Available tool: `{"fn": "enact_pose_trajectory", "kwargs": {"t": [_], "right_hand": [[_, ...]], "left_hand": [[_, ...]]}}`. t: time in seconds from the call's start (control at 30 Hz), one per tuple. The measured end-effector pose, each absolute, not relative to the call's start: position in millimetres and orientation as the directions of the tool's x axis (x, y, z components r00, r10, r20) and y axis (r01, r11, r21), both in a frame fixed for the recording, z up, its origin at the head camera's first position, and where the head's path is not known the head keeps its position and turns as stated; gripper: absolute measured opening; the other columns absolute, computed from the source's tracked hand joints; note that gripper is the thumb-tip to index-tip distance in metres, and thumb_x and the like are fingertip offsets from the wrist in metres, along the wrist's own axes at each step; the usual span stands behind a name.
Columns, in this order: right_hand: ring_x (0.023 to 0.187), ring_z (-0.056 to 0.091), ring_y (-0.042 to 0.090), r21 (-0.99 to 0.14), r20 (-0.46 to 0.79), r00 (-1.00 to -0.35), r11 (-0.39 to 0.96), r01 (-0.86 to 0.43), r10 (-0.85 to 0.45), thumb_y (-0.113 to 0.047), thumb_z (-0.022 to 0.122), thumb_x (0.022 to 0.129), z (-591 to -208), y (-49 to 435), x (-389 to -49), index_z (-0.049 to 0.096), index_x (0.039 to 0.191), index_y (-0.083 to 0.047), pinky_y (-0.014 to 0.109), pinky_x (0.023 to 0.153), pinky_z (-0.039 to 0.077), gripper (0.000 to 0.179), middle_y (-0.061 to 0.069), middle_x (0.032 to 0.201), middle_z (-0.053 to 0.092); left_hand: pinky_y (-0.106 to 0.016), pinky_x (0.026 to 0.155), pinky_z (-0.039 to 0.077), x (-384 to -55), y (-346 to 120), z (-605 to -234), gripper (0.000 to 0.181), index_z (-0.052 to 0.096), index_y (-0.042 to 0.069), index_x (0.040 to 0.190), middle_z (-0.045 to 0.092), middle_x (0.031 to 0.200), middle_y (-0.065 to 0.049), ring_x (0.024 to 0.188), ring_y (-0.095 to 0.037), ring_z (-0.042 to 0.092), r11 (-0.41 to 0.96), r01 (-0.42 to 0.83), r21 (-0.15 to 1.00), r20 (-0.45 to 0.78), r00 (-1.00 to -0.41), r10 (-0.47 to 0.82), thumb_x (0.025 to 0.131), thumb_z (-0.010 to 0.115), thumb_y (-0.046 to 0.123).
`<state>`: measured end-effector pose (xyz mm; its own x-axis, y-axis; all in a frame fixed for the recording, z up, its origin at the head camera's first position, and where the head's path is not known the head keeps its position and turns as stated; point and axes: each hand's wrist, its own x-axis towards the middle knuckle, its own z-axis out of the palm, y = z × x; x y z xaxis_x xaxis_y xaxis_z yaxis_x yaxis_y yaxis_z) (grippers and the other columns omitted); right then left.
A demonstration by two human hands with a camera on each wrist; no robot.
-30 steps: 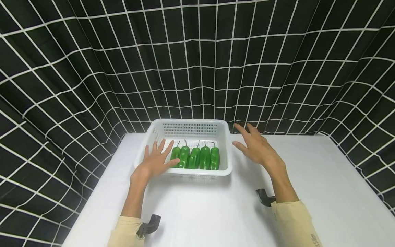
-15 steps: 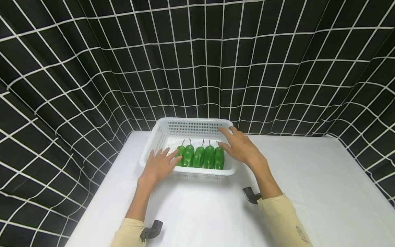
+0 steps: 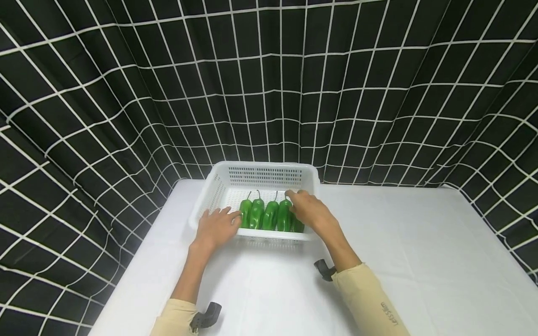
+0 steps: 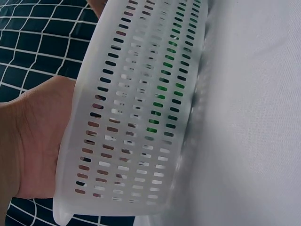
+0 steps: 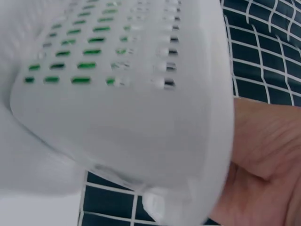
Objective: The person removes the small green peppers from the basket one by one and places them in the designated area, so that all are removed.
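Note:
A white perforated plastic basket (image 3: 269, 234) holds a row of several green peppers (image 3: 269, 215), stems pointing to its far side. My left hand (image 3: 216, 228) reaches over the near left rim, its index finger beside the leftmost pepper; whether they touch is unclear. Over the right end of the row is my right hand (image 3: 311, 211), covering much of the rightmost pepper (image 3: 298, 227); its grip is hidden. Both wrist views show the basket wall (image 4: 127, 108) from outside, with the left palm (image 4: 42, 141) and the right palm (image 5: 263, 165) beyond the rim.
The basket stands near the back of a white table (image 3: 260, 284). A black curtain (image 3: 286, 107) with a white grid hangs behind and at the sides. A dark curved device (image 3: 207, 315) is on the left wrist, and another device (image 3: 324, 270) on the right.
My right hand has moved left from outside the basket to over the rightmost peppers. My left hand has lowered at the left end, its spread fingers drawing closer together. The peppers stay in their row.

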<state>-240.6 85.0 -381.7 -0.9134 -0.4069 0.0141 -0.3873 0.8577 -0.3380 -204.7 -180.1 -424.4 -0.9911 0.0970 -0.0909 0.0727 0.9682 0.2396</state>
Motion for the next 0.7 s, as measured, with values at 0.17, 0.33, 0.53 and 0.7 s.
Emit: {"fn": "enact_pose_trajectory", "kwargs": {"t": [0.17, 0.33, 0.53, 0.7], "right_hand": [[0.098, 0.076, 0.033, -0.339, -0.006, -0.929, 0.875, -0.347, -0.371, -0.002, 0.068, 0.096, -391.6, 81.0, -237.0, 0.064, 0.134, -0.004, 0.044, 0.085, 0.064, 0.038, 0.019, 0.112, 0.076], [0.089, 0.074, 0.031, -0.276, -0.029, -0.932, 0.899, -0.340, -0.361, -0.004, 0.066, 0.097, -399.6, 71.6, -235.1, 0.067, 0.123, -0.004, 0.042, 0.078, 0.064, 0.026, 0.019, 0.104, 0.076], [0.074, 0.070, 0.026, -0.174, -0.055, -0.936, 0.927, -0.333, -0.347, -0.005, 0.068, 0.095, -404.2, 61.9, -236.7, 0.069, 0.106, -0.005, 0.039, 0.066, 0.063, 0.010, 0.016, 0.090, 0.075], [0.076, 0.070, 0.024, -0.098, -0.114, -0.943, 0.948, -0.303, -0.313, -0.008, 0.073, 0.093, -410.3, 57.6, -240.2, 0.072, 0.102, -0.002, 0.037, 0.070, 0.064, 0.011, 0.016, 0.090, 0.075]], "left_hand": [[-0.068, 0.126, 0.028, -204.3, -177.5, -424.7, 0.058, 0.059, 0.017, 0.149, 0.054, 0.159, -0.013, 0.149, -0.044, 0.047, 0.970, 0.081, 0.231, -0.085, -0.991, 0.103, 0.106, 0.029, 0.040], [-0.069, 0.126, 0.026, -200.1, -179.8, -423.3, 0.058, 0.059, 0.016, 0.149, 0.053, 0.160, -0.014, 0.150, -0.045, 0.045, 0.971, 0.061, 0.231, -0.105, -0.991, 0.087, 0.106, 0.030, 0.039], [-0.071, 0.128, 0.019, -199.3, -180.6, -421.6, 0.058, 0.059, 0.016, 0.149, 0.051, 0.161, -0.014, 0.153, -0.047, 0.040, 0.967, 0.058, 0.249, -0.110, -0.990, 0.087, 0.105, 0.029, 0.041], [-0.070, 0.129, 0.016, -201.8, -179.4, -423.8, 0.059, 0.059, 0.018, 0.150, 0.049, 0.163, -0.013, 0.154, -0.046, 0.038, 0.965, 0.056, 0.256, -0.110, -0.990, 0.087, 0.105, 0.029, 0.043]]}}
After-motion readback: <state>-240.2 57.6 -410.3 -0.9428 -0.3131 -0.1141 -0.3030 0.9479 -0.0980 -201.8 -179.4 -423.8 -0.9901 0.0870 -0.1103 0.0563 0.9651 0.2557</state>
